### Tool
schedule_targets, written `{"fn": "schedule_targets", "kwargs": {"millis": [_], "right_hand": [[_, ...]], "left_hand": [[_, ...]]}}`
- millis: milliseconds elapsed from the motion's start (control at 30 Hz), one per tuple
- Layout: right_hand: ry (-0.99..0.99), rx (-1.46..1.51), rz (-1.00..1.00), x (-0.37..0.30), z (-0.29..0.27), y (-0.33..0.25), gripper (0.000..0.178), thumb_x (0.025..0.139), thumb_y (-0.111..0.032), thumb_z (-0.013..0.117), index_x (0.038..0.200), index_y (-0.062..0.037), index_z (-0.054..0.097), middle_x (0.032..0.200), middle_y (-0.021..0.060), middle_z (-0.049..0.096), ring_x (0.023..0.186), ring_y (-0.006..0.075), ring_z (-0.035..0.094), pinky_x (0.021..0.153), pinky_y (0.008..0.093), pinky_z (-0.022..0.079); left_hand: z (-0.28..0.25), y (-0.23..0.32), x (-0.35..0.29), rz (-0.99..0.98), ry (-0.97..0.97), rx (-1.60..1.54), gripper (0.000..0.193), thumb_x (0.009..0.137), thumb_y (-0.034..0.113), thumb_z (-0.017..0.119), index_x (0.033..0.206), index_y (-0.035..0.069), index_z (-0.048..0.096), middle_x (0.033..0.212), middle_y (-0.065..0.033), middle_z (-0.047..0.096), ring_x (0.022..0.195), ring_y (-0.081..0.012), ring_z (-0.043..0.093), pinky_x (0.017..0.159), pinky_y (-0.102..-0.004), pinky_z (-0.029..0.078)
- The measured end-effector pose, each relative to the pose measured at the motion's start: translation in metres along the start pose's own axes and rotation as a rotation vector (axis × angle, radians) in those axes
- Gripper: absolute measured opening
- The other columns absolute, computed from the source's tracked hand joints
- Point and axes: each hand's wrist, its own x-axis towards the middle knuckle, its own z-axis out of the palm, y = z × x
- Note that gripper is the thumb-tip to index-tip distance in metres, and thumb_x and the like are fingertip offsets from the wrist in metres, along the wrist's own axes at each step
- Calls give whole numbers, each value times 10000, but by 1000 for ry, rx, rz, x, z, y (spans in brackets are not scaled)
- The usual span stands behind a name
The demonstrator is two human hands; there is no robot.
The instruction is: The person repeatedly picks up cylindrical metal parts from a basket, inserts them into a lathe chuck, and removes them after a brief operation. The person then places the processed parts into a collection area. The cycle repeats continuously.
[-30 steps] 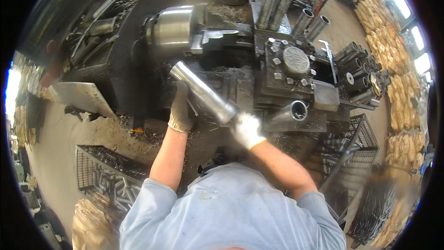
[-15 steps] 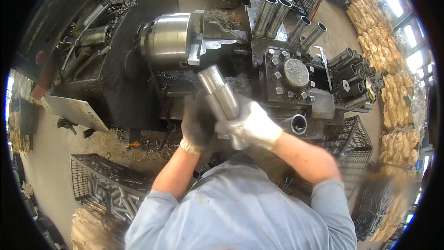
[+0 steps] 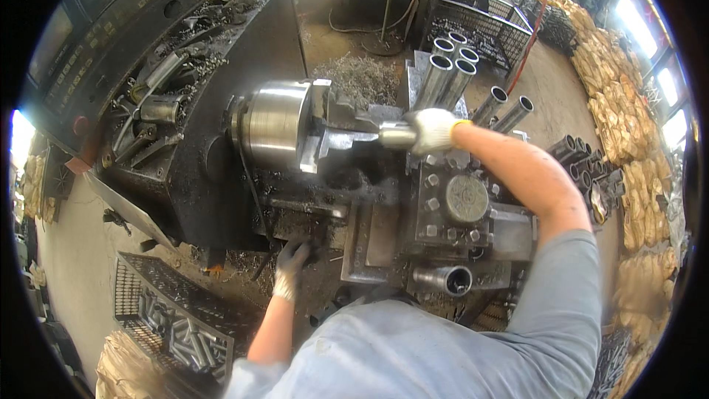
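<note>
A white glove covers my right hand point(image 3: 434, 131), which is closed around a bright metal tube point(image 3: 397, 136). The tube's left end points at the stepped jaws point(image 3: 347, 140) of the lathe chuck point(image 3: 278, 124), close to them; I cannot tell whether they touch. Low at the lathe's front is my left hand point(image 3: 292, 260), in a glove with a dark palm side. Its fingers blend into the dark machine parts, so their grip is hidden. Right of the jaws sits the bolted tool post point(image 3: 465, 199). A thick tube point(image 3: 443, 279) lies on the carriage below it.
Several upright tubes point(image 3: 447, 74) stand behind the tool post, with more tubes point(image 3: 583, 159) at the right. A mesh crate point(image 3: 173, 310) holding metal pieces stands at lower left. Metal shavings point(image 3: 358, 77) lie behind the chuck. Stacked brown sacks point(image 3: 602, 81) line the right side.
Both hands were together in front of my chest with metal tubing. My right hand has carried a tube forward to the chuck jaws; my left has let go and dropped to the lathe's lower front.
</note>
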Motion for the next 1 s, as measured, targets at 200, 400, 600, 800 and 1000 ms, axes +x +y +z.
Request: {"fn": "schedule_targets", "kwargs": {"millis": [200, 400, 600, 800, 1000], "right_hand": [[-24, 91, -70, 19, 19, -10, 761, 739, -387, 850, 1330, 30, 612, 1108, 269, 764, 1021, 429, 745, 888, 492, 592], [-323, 12, 73, 18, 9, 14, 572, 770, -476, 831, 1047, 24, 806, 1033, 221, 801, 947, 306, 778, 880, 408, 603], [-41, 571, -180, 43, 14, -13, 844, 773, -376, 861, 1433, 70, 582, 1198, 261, 753, 1094, 324, 739, 975, 399, 593], [490, 433, 4, -72, -3, 7, 743, 845, -406, 792, 1463, -37, 605, 1277, 226, 754, 1177, 377, 732, 1043, 450, 565], [1085, 813, 352, -243, 66, -6, 378, 970, -109, 743, 1307, 58, 706, 1080, 109, 778, 929, 152, 705, 881, 321, 593]], "left_hand": [[-120, -18, -56, 110, 826, -361, 417, 1065, 554, 591, 988, 146, 623, 871, -28, 602, 752, -209, 555, 697, -369, 451], [-191, 18, -63, 68, 758, -656, 457, 1075, 585, 543, 824, 206, 585, 695, 27, 502, 614, -182, 471, 614, -334, 402], [-221, 21, -62, -6, 731, -537, 427, 1103, 494, 522, 786, 208, 516, 666, 36, 446, 531, -132, 398, 523, -306, 335], [-199, 25, -63, 29, 1007, 33, 433, 1096, 483, 567, 1132, 66, 679, 846, -89, 675, 619, -208, 641, 523, -373, 512], [-102, 230, -71, 1507, 1019, 1160, 387, 949, 37, 728, 1318, -58, 659, 1202, -252, 748, 1161, -421, 717, 998, -524, 582]]}}
